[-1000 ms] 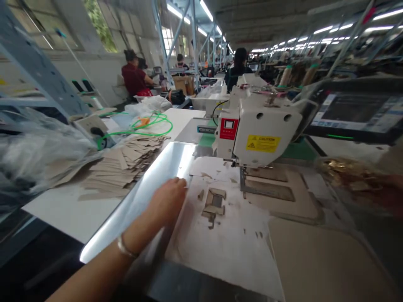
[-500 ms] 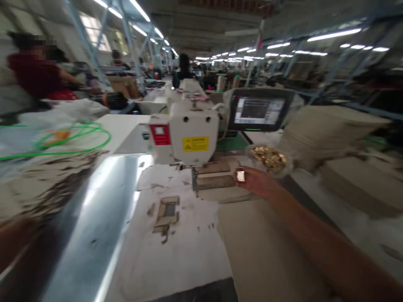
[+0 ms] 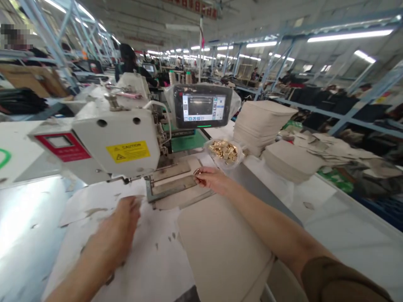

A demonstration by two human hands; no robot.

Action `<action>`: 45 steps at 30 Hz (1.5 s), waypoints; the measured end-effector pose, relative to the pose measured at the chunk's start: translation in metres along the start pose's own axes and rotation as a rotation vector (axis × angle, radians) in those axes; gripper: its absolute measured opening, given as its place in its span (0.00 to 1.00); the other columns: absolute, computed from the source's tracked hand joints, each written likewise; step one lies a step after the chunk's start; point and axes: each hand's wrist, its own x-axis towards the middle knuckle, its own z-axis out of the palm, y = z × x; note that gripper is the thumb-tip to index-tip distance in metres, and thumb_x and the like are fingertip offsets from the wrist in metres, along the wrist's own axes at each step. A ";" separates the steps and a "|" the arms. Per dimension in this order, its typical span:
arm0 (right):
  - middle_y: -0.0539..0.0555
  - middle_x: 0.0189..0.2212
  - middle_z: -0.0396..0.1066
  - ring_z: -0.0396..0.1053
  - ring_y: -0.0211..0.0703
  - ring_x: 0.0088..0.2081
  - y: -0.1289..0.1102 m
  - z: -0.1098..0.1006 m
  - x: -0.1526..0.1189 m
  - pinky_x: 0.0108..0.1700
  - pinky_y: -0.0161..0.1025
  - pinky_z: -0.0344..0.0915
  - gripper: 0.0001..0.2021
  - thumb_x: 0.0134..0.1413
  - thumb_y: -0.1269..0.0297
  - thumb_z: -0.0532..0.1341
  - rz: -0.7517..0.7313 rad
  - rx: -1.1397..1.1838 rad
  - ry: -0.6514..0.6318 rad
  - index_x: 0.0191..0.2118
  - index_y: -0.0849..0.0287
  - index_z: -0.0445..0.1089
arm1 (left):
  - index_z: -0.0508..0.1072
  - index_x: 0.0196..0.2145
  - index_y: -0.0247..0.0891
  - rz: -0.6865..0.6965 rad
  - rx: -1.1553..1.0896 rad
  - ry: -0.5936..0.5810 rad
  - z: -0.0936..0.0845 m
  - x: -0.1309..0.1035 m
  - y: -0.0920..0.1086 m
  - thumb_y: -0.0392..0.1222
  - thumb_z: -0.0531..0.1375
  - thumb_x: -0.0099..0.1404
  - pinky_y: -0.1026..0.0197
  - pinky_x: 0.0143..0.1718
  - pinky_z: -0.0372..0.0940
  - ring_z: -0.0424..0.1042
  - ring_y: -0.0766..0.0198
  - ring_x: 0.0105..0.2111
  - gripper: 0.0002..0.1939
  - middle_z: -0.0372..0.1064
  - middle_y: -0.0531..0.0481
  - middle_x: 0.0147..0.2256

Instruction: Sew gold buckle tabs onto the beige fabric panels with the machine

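My right hand pinches a small shiny metal piece at the right end of the metal clamp frame, which lies over a beige sheet beside the sewing machine head. Blurred by motion, my left hand is over the white work surface, left of the clamp frame; its fingers are smeared and what they hold, if anything, cannot be made out. Behind my right hand is a clear bowl of gold-coloured metal pieces. Beige panels lie below my right forearm.
A lit control screen stands behind the clamp frame. Tall stacks of beige sheets and a lower stack are at the right, with loose scraps beyond. A person sits behind the machine.
The view has turned right. My left hand has come in from the far left edge to near the clamp frame. My right hand stays by the frame's right end with the metal piece, now tilted differently.
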 end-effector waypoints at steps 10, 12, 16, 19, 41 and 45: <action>0.52 0.30 0.70 0.66 0.41 0.31 0.003 0.014 -0.008 0.36 0.37 0.62 0.08 0.62 0.70 0.49 -0.303 -0.995 0.069 0.41 0.59 0.64 | 0.65 0.45 0.35 0.183 0.123 -0.080 0.019 0.043 0.134 0.33 0.41 0.70 0.53 0.36 0.71 0.78 0.50 0.38 0.16 0.75 0.39 0.38; 0.56 0.35 0.71 0.69 0.46 0.37 0.000 0.021 -0.016 0.42 0.41 0.63 0.12 0.61 0.73 0.48 -0.389 -1.164 0.029 0.47 0.60 0.63 | 0.65 0.45 0.32 0.179 0.116 -0.087 0.022 0.048 0.136 0.29 0.40 0.68 0.54 0.37 0.70 0.78 0.51 0.40 0.17 0.75 0.37 0.38; 0.62 0.43 0.71 0.69 0.50 0.44 -0.003 0.034 -0.030 0.46 0.45 0.63 0.23 0.55 0.78 0.49 -0.444 -1.397 -0.027 0.56 0.60 0.59 | 0.66 0.46 0.30 0.210 0.050 -0.102 0.032 0.064 0.137 0.27 0.43 0.66 0.59 0.39 0.70 0.78 0.56 0.40 0.16 0.75 0.38 0.39; 0.67 0.45 0.71 0.69 0.53 0.45 -0.004 0.038 -0.033 0.46 0.46 0.63 0.22 0.54 0.77 0.49 -0.450 -1.445 -0.059 0.55 0.66 0.60 | 0.62 0.53 0.29 0.233 -0.011 -0.088 0.031 0.073 0.138 0.29 0.50 0.65 0.62 0.41 0.69 0.77 0.59 0.42 0.18 0.75 0.38 0.41; 0.41 0.14 0.55 0.50 0.30 0.17 -0.029 -0.004 0.066 0.22 0.31 0.46 0.15 0.48 0.52 0.63 0.030 -0.959 -0.071 0.27 0.60 0.66 | 0.54 0.65 0.26 0.270 0.180 0.122 0.061 0.055 0.091 0.52 0.48 0.71 0.41 0.65 0.48 0.51 0.44 0.66 0.33 0.51 0.35 0.66; 0.41 0.14 0.55 0.50 0.30 0.18 -0.024 0.002 0.067 0.23 0.32 0.46 0.11 0.51 0.57 0.62 0.021 -1.041 -0.056 0.28 0.60 0.67 | 0.55 0.65 0.24 0.253 0.180 0.093 0.058 0.055 0.088 0.52 0.48 0.71 0.39 0.65 0.47 0.50 0.43 0.66 0.33 0.52 0.35 0.66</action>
